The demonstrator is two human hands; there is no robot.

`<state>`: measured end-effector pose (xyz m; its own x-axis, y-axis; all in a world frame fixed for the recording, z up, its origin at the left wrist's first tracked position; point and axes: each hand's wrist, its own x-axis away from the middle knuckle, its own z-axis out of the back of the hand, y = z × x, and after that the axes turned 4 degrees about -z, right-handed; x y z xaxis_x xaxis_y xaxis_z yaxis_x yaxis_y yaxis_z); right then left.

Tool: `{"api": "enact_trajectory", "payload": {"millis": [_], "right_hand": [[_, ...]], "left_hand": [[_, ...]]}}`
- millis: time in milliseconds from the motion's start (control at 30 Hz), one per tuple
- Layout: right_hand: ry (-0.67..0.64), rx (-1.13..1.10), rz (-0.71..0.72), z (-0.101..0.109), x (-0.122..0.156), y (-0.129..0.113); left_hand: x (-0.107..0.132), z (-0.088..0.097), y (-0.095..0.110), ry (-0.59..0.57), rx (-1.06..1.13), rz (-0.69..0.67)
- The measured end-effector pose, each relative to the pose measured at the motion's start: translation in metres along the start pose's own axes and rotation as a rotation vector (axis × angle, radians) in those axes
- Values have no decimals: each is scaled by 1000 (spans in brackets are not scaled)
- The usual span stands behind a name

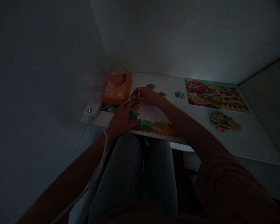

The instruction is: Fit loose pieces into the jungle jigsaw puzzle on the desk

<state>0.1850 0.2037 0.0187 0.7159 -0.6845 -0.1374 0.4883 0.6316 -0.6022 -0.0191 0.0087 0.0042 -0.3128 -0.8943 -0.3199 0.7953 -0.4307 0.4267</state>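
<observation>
The person's knees (135,174) in grey trousers fill the foreground under the white table (252,140), where the left hand (121,119) lies flat, fingers spread, on the part-built puzzle (154,126) at the near edge. Just beyond it the right hand (146,95) pinches a small puzzle piece (133,97) over the puzzle's far left end, beside the orange puzzle box (116,88), which looks shut. Loose pieces (225,121) and a finished farm puzzle (216,95) lie well to the right.

Very dim and underexposed; faint cool light falls on the far wall (189,37) and white worktop (247,137), foreground sunk in shadow, wide-angle bending at edges, detail soft and grainy
</observation>
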Motion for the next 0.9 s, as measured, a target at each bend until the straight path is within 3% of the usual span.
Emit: {"api": "enact_trajectory", "payload": {"millis": [133,267,400,533,667,800,900], "right_hand": [[55,205,61,1,18,5],[-63,333,51,-1,40,8],[-101,418,-25,-3,35,8],[-44,478,-105,12,35,9],[35,506,-164,30,92,2],[-37,542,-242,28,168,-11],[-71,535,-263,22,190,-11]], "left_hand": [[0,1,3,-50,-38,-34],[0,3,7,-61,-75,-41],[0,3,10,-67,-108,-31],[0,4,10,-81,-112,-18],[0,3,9,-79,-115,-13],[0,1,8,-93,-127,-3],[-1,1,7,-87,-126,-7]]}}
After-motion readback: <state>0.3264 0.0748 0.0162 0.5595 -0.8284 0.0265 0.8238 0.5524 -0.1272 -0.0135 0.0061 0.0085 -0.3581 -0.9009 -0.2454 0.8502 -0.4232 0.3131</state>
